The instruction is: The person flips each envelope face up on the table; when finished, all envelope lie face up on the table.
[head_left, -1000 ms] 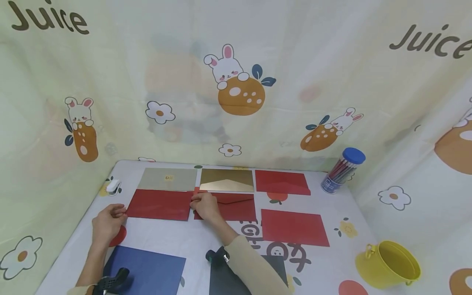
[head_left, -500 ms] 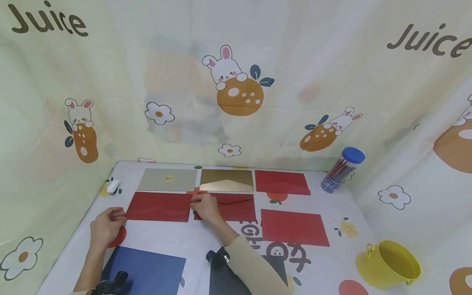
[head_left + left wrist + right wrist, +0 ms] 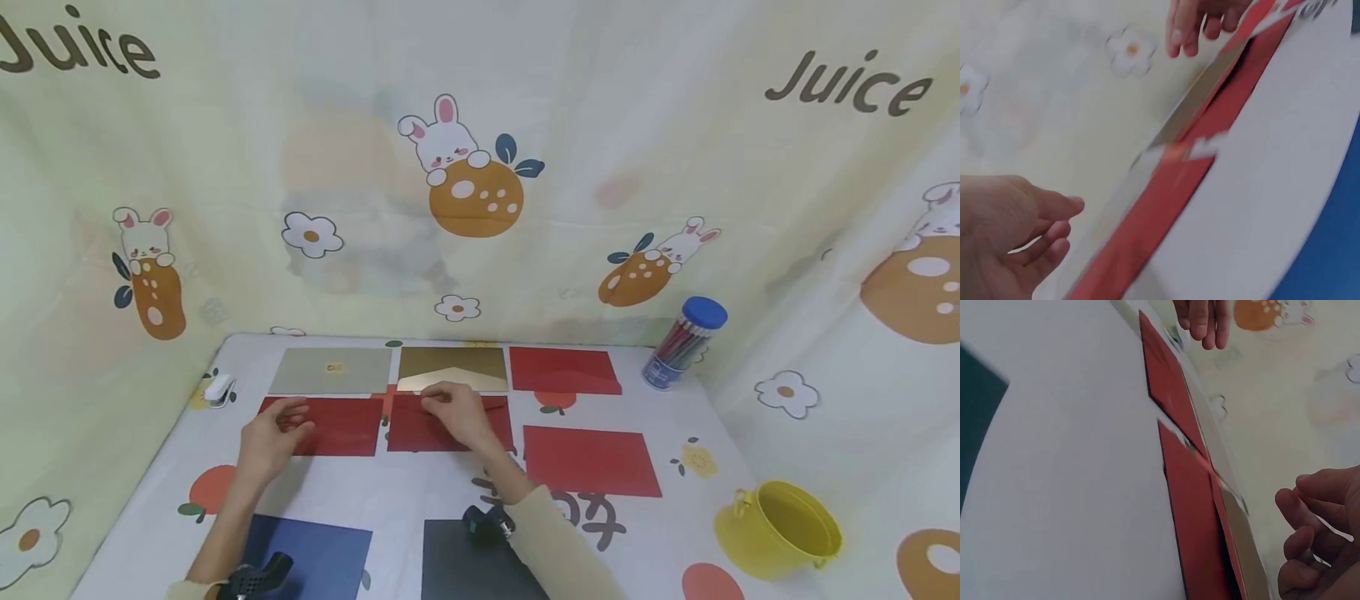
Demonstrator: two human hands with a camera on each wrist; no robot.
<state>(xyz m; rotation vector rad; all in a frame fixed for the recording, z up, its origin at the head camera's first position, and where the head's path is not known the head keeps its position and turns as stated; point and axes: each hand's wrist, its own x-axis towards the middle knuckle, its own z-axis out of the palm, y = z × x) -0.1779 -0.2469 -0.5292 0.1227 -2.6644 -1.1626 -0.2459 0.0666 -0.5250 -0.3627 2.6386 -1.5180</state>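
In the head view my left hand [image 3: 270, 440] hovers over the left end of a flat red envelope [image 3: 341, 429], fingers loosely bent and nothing held. My right hand [image 3: 459, 414] is above a second red envelope [image 3: 412, 429], whose flap line shows; its fingers are relaxed and hold nothing either. Both wrist views show the hands apart from the paper: the left hand [image 3: 1004, 234] and the right hand [image 3: 1322, 537]. Behind these two lie a grey envelope [image 3: 300, 367] with a small gold mark and a gold envelope [image 3: 450, 358].
Two more red envelopes, one at the back [image 3: 562, 369] and one nearer [image 3: 592, 462], lie to the right. Nearby are a blue sheet [image 3: 322, 550], a dark sheet [image 3: 446, 550], a white stapler-like object [image 3: 221, 389], a blue-lidded pencil jar [image 3: 682, 343] and a yellow bucket [image 3: 750, 533].
Both hands have left the left red envelope's edges and moved right, the left one over it, the right one over the neighbouring envelope. That left envelope has slid slightly toward me. The head view has shifted slightly.
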